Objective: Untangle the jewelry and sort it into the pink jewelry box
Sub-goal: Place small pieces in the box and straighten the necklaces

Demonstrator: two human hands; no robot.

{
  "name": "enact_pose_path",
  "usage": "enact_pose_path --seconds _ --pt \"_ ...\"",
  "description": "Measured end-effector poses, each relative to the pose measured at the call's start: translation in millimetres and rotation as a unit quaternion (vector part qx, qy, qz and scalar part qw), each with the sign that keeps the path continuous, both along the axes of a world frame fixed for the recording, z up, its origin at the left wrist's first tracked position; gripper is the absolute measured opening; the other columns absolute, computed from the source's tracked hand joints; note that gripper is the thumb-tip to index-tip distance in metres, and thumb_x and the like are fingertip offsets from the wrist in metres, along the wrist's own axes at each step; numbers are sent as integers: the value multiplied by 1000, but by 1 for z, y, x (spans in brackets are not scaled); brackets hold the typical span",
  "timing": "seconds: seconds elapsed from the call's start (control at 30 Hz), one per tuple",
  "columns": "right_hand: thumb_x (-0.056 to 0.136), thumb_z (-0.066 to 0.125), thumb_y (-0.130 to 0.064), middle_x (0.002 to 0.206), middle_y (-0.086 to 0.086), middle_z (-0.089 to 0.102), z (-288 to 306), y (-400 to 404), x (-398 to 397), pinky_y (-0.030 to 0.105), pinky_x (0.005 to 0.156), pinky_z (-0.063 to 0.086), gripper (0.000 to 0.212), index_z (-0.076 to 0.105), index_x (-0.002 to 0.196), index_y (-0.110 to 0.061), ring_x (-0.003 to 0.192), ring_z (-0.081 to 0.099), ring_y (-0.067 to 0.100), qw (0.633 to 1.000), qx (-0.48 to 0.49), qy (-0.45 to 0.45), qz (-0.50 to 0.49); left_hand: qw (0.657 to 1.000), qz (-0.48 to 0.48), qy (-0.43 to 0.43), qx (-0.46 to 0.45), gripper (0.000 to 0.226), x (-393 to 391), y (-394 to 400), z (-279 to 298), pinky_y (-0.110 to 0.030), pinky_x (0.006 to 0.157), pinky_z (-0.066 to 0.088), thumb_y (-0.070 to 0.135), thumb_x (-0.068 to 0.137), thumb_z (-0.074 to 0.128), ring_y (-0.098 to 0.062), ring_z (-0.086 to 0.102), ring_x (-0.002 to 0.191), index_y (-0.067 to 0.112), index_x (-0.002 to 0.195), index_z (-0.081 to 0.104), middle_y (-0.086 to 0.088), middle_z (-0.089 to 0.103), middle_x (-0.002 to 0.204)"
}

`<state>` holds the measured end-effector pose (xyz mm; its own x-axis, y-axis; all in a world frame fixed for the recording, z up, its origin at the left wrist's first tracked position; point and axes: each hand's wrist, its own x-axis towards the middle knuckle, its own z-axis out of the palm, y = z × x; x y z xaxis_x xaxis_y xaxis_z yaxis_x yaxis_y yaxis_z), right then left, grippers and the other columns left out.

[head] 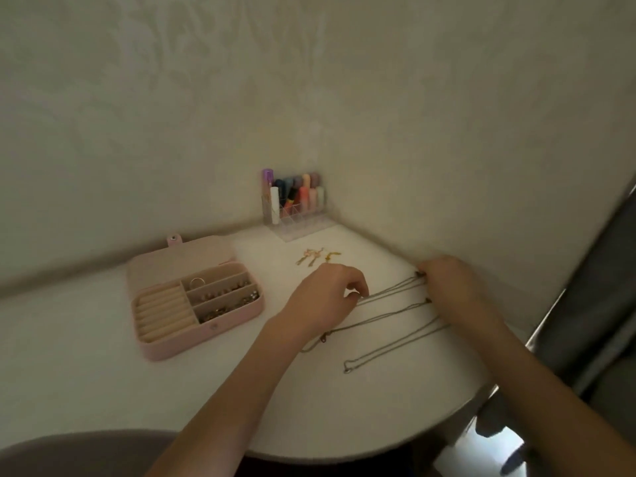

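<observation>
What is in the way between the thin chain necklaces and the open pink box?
Only the left hand and its forearm lie between the thin chain necklaces and the open pink jewelry box. The white table there looks bare.

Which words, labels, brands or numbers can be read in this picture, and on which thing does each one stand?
None can be read.
Tubes in the clear organizer: any print is too blurred to read.
Pink jewelry box: no lettering shows on lid or walls.

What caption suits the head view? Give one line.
Both hands, left and right, stretch a thin chain beside the open pink jewelry box.
</observation>
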<state>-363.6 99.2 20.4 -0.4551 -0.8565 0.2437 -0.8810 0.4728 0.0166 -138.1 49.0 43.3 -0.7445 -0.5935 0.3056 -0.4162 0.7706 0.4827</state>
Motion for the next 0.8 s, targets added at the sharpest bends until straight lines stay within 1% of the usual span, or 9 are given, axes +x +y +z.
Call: enact_pose_path --seconds 0.13,0.27,0.37,0.47,0.53,0.6,0.67,0.73,0.8 --pt "89 51 -5 113 12 61 2 -2 1 33 86 50 29 65 113 -13 101 62 27 999 31 38 9 1000 -1 -1 14 20 -13 -8 -8 -31 86 49 9 87 55 -7 58 93 21 90 71 6 68 97" --pt "92 51 -8 113 14 61 1 -9 -1 32 89 48 24 65 112 -11 103 61 27 1000 12 20 8 998 11 39 42 23 -16 -17 -17 -17 80 44 4 85 55 -2 58 85 20 87 72 8 69 91" --pt "93 54 -16 108 15 64 0 -13 0 31 85 47 20 67 107 -8 104 59 28 1000 -8 8 6 996 20 62 63 27 -12 -26 -24 -12 79 44 0 84 54 -1 59 83 19 87 73 10 69 89" --pt "90 54 -16 96 15 66 0 -16 1 32 75 45 16 67 93 -7 92 60 30 998 -50 -27 28 991 35 102 77 26 -7 -30 -25 -2 74 40 -3 85 55 5 57 78 17 85 73 15 65 82" --pt "88 58 -16 83 10 64 2 -17 3 28 63 40 11 59 78 -11 78 57 24 986 -110 -115 48 982 50 149 106 25 -7 -29 -23 -3 73 42 -4 84 56 8 57 77 15 84 72 16 64 80" --pt "87 63 -14 75 4 62 9 -17 9 20 57 39 14 56 75 -11 68 56 15 943 -187 -266 77 964 62 207 158 23 -9 -28 -21 -7 74 45 -4 84 58 5 60 79 16 83 70 11 67 82" --pt "89 63 -13 78 2 69 20 -16 21 11 62 45 11 58 81 -6 67 64 4 869 -220 -427 120 941 69 254 213 19 -11 -30 -21 -12 78 47 2 85 62 -1 64 84 20 85 68 4 70 88" --pt "92 60 -13 84 6 73 31 -16 34 20 69 54 11 57 87 -3 73 70 8 805 -208 -531 160 924 75 273 257 16 -11 -34 -21 -23 88 49 11 86 64 -9 66 92 26 89 67 0 72 92" --pt "93 58 -10 81 9 72 40 -19 45 25 69 56 10 56 86 -4 72 71 15 767 -204 -580 180 914 71 270 293 15 -12 -34 -20 -31 94 49 15 87 64 -13 65 97 27 96 65 -1 72 97"
